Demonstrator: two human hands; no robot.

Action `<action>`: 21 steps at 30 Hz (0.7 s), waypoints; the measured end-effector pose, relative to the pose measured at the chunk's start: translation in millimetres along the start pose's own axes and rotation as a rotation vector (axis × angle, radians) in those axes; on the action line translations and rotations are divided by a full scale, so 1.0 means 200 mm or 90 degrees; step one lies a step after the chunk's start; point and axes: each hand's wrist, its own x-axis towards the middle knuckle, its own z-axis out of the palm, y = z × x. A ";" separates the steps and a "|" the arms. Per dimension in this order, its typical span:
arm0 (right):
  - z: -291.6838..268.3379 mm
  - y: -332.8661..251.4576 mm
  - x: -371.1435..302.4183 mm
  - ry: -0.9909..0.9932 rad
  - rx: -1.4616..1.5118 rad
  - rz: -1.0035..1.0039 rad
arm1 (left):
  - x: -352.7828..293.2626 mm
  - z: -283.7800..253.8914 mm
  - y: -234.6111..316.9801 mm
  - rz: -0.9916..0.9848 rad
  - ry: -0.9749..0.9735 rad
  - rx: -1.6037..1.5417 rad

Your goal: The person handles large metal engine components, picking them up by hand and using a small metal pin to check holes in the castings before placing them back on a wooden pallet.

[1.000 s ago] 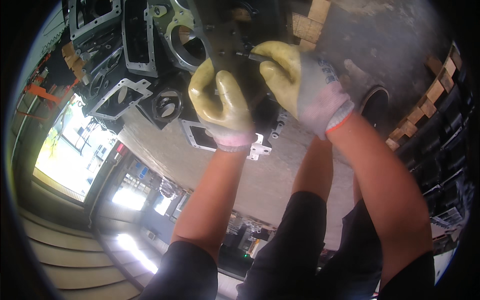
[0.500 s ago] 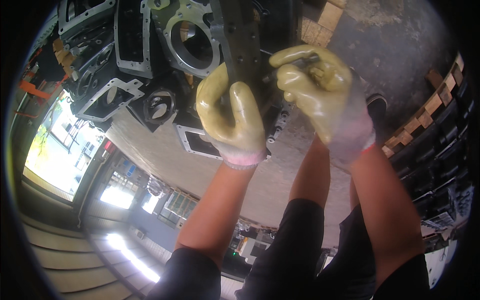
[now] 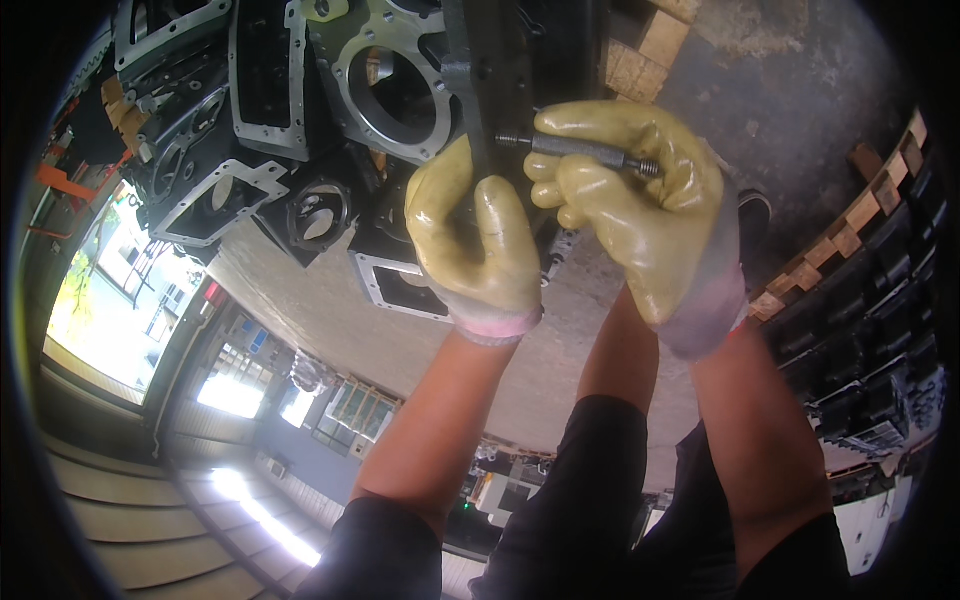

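My right hand (image 3: 655, 215), in a yellow-coated work glove, is closed around a double-ended thread plug gauge (image 3: 585, 150). The gauge has a knurled dark handle and a threaded tip at each end, and lies nearly level. Its left tip is right by the side face of a dark metal casting (image 3: 490, 60); whether it touches I cannot tell. With the same kind of glove, my left hand (image 3: 475, 240) grips the lower edge of this casting between thumb and fingers. Some of its fingertips are hidden behind the metal.
Several dark castings with bare machined flanges, such as a round-bored one (image 3: 395, 100) and a rectangular frame (image 3: 215, 200), crowd the upper left. Wooden blocks (image 3: 650, 50) lie beyond my right hand. Rows of black parts (image 3: 860, 330) stand at the right.
My right hand has turned, bringing the thread plug gauge into plain sight with its tip beside the casting. My left hand and the casting have shifted slightly right in the picture.
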 end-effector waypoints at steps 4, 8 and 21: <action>0.04 0.02 -0.03 0.010 0.022 -0.051 | 0.02 0.00 -0.01 0.036 0.003 0.014; 0.03 0.01 -0.03 0.004 -0.018 -0.055 | 0.01 0.00 -0.01 0.022 0.012 0.010; 0.09 -0.05 -0.03 0.109 -0.242 0.036 | 0.03 0.00 0.02 0.031 0.045 -0.004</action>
